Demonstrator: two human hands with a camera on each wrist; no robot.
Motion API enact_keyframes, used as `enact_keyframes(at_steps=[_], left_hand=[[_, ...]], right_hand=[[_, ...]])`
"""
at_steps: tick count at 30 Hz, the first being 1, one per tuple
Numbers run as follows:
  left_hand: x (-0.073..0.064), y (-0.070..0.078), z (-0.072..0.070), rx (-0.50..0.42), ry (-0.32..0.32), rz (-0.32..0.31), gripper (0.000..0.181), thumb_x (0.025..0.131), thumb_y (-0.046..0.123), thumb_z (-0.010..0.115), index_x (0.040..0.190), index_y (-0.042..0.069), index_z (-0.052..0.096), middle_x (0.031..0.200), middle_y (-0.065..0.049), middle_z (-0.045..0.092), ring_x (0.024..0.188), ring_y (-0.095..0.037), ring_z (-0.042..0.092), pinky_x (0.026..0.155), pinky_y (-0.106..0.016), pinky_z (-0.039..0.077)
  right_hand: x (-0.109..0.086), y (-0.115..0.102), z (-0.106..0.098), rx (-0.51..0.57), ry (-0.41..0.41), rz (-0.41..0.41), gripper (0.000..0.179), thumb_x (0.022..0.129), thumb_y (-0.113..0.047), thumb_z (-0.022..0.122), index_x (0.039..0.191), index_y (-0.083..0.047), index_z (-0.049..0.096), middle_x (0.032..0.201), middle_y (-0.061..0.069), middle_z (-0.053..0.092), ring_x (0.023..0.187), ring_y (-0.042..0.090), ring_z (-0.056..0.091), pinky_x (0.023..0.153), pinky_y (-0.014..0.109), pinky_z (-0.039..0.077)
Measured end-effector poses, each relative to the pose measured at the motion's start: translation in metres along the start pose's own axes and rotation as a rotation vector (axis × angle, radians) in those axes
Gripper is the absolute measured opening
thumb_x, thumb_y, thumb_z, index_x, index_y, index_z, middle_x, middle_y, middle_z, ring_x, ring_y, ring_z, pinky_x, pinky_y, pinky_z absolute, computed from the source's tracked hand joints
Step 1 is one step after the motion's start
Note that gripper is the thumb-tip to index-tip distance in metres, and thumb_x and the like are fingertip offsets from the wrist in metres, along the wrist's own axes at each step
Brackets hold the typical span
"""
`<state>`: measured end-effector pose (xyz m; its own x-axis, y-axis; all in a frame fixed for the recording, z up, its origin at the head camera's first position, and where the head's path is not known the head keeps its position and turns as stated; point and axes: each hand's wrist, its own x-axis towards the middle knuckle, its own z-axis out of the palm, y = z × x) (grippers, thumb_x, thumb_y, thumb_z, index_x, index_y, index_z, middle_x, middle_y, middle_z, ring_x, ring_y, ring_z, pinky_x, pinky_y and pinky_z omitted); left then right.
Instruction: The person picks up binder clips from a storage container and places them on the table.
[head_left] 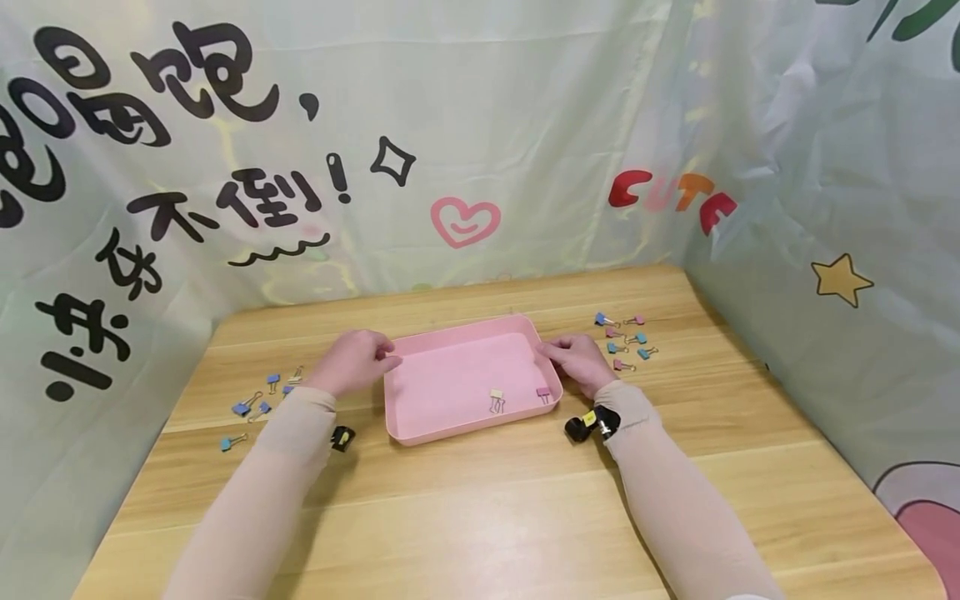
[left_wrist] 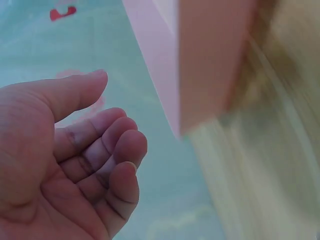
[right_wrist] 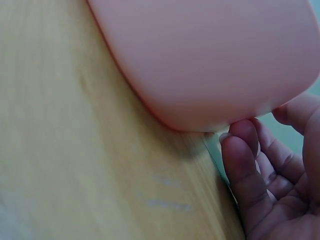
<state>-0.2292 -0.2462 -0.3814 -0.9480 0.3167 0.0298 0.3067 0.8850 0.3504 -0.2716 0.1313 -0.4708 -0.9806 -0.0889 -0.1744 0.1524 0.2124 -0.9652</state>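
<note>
A shallow pink tray (head_left: 457, 367) stands on the table, with a cream binder clip (head_left: 497, 400) and a pink binder clip (head_left: 543, 395) inside near its front right. At the tray's right side my right hand (head_left: 581, 360) pinches the rim; in the right wrist view the fingers (right_wrist: 242, 160) meet the tray's edge (right_wrist: 210, 90). My left hand (head_left: 352, 364) is beside the back left corner. Its fingers (left_wrist: 125, 150) are loosely bent and hold nothing, apart from the tray wall (left_wrist: 215, 65) in the left wrist view.
Several blue, pink and teal binder clips (head_left: 617, 348) lie right of the tray on the wooden table (head_left: 480, 525). More clips (head_left: 242, 409) lie at the left, some partly hidden by the left forearm. A printed curtain (head_left: 525, 108) hangs behind the table.
</note>
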Motion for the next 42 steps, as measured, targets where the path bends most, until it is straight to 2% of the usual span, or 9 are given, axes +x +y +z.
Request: enact_keyframes(at_steps=[6, 13, 23, 30, 37, 42], left_hand=[[0.024, 0.029, 0.015, -0.004, -0.021, 0.018, 0.033, 0.089, 0.031, 0.069, 0.106, 0.002, 0.071, 0.092, -0.008, 0.069, 0.082, -0.019, 0.061, 0.077, -0.036, 0.051], [0.044, 0.058, 0.032, 0.001, -0.048, 0.071, 0.029, 0.089, 0.031, 0.069, 0.101, 0.005, 0.072, 0.094, -0.005, 0.070, 0.085, -0.018, 0.063, 0.080, -0.035, 0.050], [0.069, 0.083, 0.052, 0.045, -0.102, 0.159, 0.022, 0.088, 0.034, 0.070, 0.088, 0.012, 0.071, 0.080, 0.003, 0.065, 0.074, -0.014, 0.057, 0.072, -0.029, 0.048], [0.076, 0.094, 0.070, 0.107, -0.190, 0.235, 0.031, 0.081, 0.048, 0.073, 0.074, 0.019, 0.066, 0.067, 0.010, 0.061, 0.066, -0.011, 0.056, 0.068, -0.025, 0.046], [0.075, 0.108, 0.078, 0.115, -0.291, 0.230, 0.042, 0.072, 0.057, 0.077, 0.072, 0.018, 0.061, 0.068, 0.006, 0.060, 0.066, -0.013, 0.056, 0.067, -0.027, 0.047], [0.078, 0.110, 0.088, 0.168, -0.323, 0.266, 0.040, 0.073, 0.056, 0.076, 0.068, 0.019, 0.061, 0.071, 0.007, 0.059, 0.069, -0.013, 0.056, 0.073, -0.028, 0.048]], right_hand=[[0.000, -0.001, 0.000, -0.007, -0.006, 0.005, 0.036, 0.089, -0.027, 0.069, 0.105, 0.005, 0.067, 0.091, 0.012, 0.068, 0.075, 0.017, 0.064, 0.066, 0.028, 0.054], [0.000, -0.001, -0.001, 0.005, -0.005, 0.001, 0.035, 0.089, -0.026, 0.070, 0.105, 0.005, 0.067, 0.089, 0.012, 0.069, 0.074, 0.017, 0.065, 0.065, 0.029, 0.054], [0.000, -0.003, -0.001, 0.002, -0.007, 0.016, 0.035, 0.089, -0.025, 0.070, 0.108, 0.005, 0.066, 0.093, 0.013, 0.068, 0.076, 0.018, 0.065, 0.066, 0.030, 0.055], [0.001, -0.003, -0.002, 0.001, -0.005, 0.012, 0.034, 0.089, -0.025, 0.069, 0.107, 0.004, 0.067, 0.096, 0.014, 0.068, 0.078, 0.018, 0.064, 0.067, 0.029, 0.054], [0.003, -0.003, -0.002, -0.003, 0.000, 0.012, 0.032, 0.089, -0.025, 0.069, 0.105, 0.002, 0.068, 0.095, 0.013, 0.067, 0.077, 0.017, 0.062, 0.065, 0.028, 0.053], [0.002, -0.001, -0.002, 0.003, -0.001, 0.014, 0.035, 0.089, -0.026, 0.070, 0.106, 0.004, 0.067, 0.094, 0.013, 0.067, 0.076, 0.016, 0.062, 0.065, 0.027, 0.053]])
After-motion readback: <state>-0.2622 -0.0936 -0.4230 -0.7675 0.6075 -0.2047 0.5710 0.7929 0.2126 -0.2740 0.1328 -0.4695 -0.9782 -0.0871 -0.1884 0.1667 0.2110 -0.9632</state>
